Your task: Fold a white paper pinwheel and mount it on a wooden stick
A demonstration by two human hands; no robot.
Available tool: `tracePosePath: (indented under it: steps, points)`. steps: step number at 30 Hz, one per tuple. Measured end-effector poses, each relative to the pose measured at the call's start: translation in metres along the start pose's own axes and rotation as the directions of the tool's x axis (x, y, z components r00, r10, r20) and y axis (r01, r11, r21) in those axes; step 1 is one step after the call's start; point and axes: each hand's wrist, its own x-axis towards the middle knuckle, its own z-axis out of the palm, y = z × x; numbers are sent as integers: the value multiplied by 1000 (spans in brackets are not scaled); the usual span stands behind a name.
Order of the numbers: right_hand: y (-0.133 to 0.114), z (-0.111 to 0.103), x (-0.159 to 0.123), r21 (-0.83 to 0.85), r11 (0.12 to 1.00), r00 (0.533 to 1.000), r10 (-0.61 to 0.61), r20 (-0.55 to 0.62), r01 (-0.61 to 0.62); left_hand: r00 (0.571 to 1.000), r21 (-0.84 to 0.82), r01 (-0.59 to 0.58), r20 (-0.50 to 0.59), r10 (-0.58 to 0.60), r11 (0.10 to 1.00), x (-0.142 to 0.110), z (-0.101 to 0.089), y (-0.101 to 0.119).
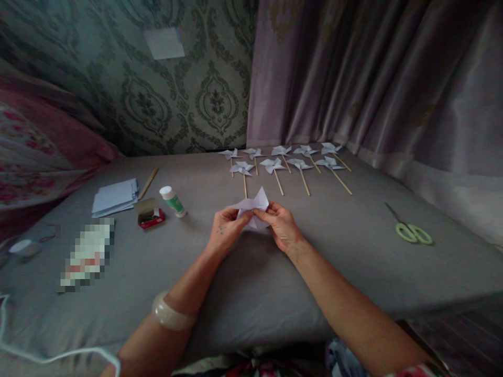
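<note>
My left hand (227,229) and my right hand (281,225) meet over the grey bed surface (243,283), both pinching a folded white paper pinwheel (254,204) between fingertips. Its pointed flaps stick up above my fingers; the lower part is hidden behind them. A pale bangle (170,313) circles my left wrist. Beyond my hands lie several finished paper pinwheels on wooden sticks (275,166) in two rows.
Left of my hands stand a glue bottle (173,201), a small open red box (150,214), a stack of white paper (115,197) and a loose wooden stick (148,183). Green scissors (412,231) lie at the right. Curtain and wallpapered wall behind.
</note>
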Motion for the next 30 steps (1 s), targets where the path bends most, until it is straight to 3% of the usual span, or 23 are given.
tracePosePath:
  steps: [18, 30]
  points:
    - [4, 2, -1, 9, 999, 998, -34, -51, 35, 997, 29, 49, -54, -47, 998, -2, 1, 3]
    - [9, 4, 0, 26, 1000, 995, -3, -97, 5, 997, 51, 76, -20, -75, 996, -2, 0, 0]
